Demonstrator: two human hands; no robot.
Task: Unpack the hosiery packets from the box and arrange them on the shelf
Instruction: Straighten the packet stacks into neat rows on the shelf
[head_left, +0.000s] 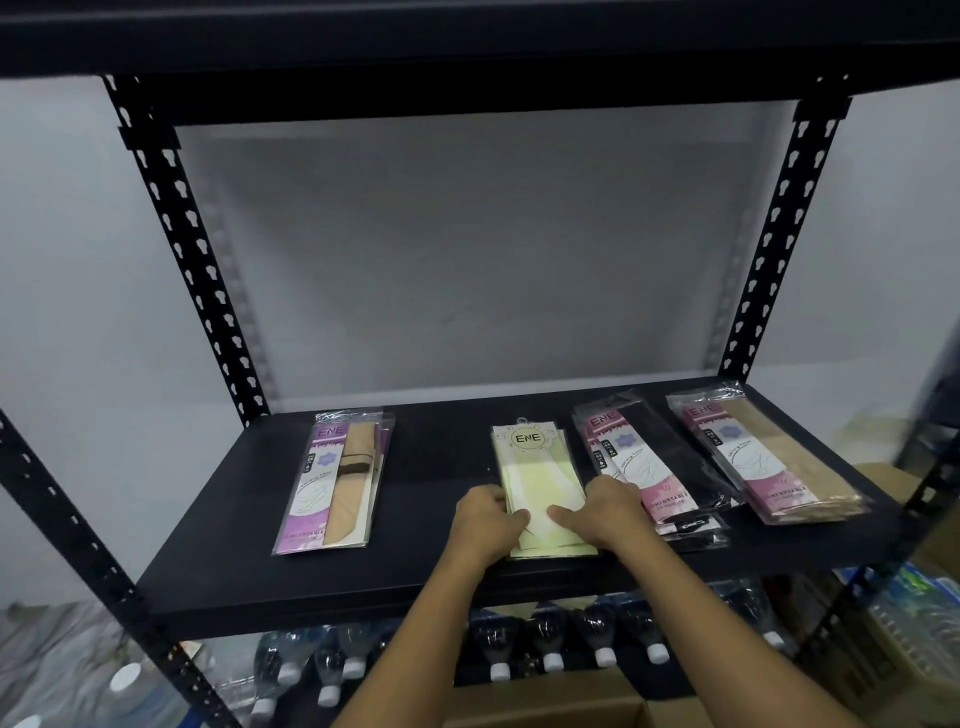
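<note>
Left hand (488, 519) and right hand (597, 512) clasped on near end of pale yellow packets (537, 467), thumbs on top, one hand per side edge. Stack flat on shelf (234, 545), long axis front to back, equally near both hands; pink packets (649, 467) just right, purple packet (332, 483) well left.

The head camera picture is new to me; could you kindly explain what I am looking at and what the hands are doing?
No machine here: a person wears one camera on the head, looking forward and down at their own bare arms. The left hand and right hand grip a stack of pale yellow packets by its sides as it lies on the black shelf. Three more stacks lie there: purple packets to its left, black-hosiery packets and beige-hosiery packets to its right. Bottles lie underneath; a cardboard box shows at the bottom edge.
</note>
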